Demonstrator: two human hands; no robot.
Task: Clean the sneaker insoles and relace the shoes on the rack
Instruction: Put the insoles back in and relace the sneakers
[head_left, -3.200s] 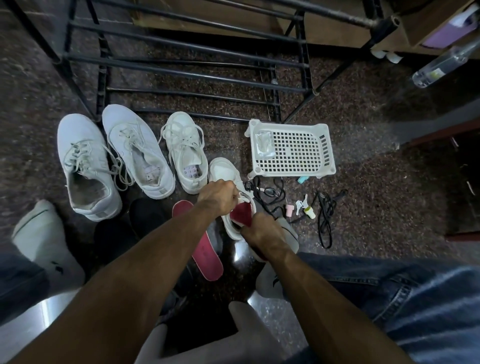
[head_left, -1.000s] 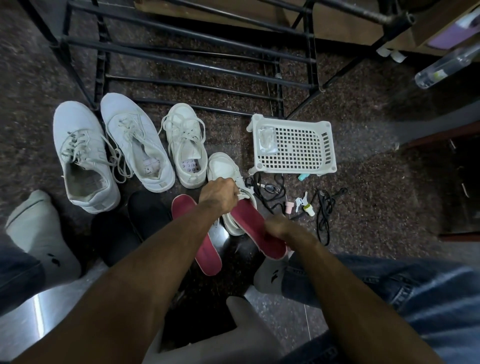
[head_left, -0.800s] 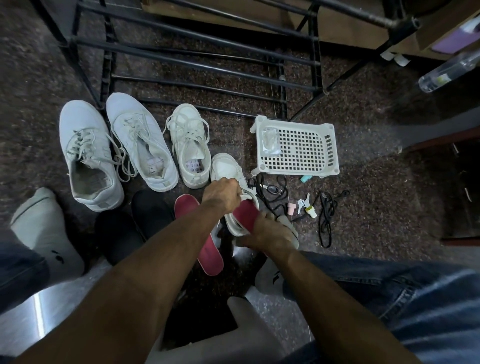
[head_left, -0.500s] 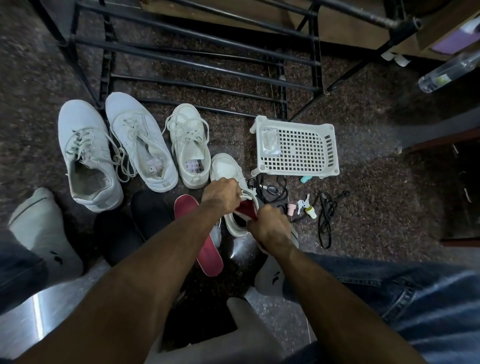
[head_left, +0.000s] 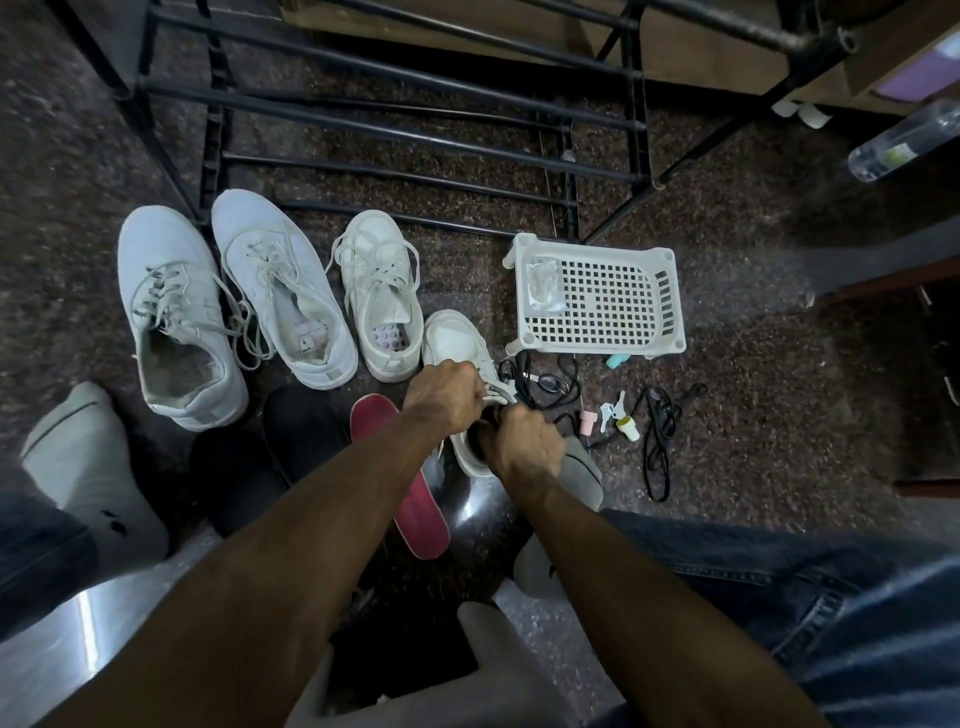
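My left hand (head_left: 447, 395) grips the tongue and lace area of a small white sneaker (head_left: 453, 338) on the floor. My right hand (head_left: 525, 448) is curled over the sneaker's heel opening with its fingers tucked inside, and it hides what is in the shoe. A second red insole (head_left: 402, 470) lies flat on the floor under my left forearm. Two black insoles (head_left: 304, 426) lie to its left. Three more white sneakers (head_left: 176, 322) (head_left: 285, 291) (head_left: 384, 296) stand in a row in front of the black metal rack (head_left: 415, 130).
A white perforated basket (head_left: 597, 332) sits right of the sneakers. Black laces (head_left: 658, 441) and small plastic bits (head_left: 588, 422) lie loose below it. A clear bottle (head_left: 904, 140) is at far right. My socked feet (head_left: 93, 467) and jeans (head_left: 831, 613) frame the near floor.
The red insole that my right hand held outside the shoe has been pushed into the small sneaker and is out of sight. My left hand stayed on the tongue.
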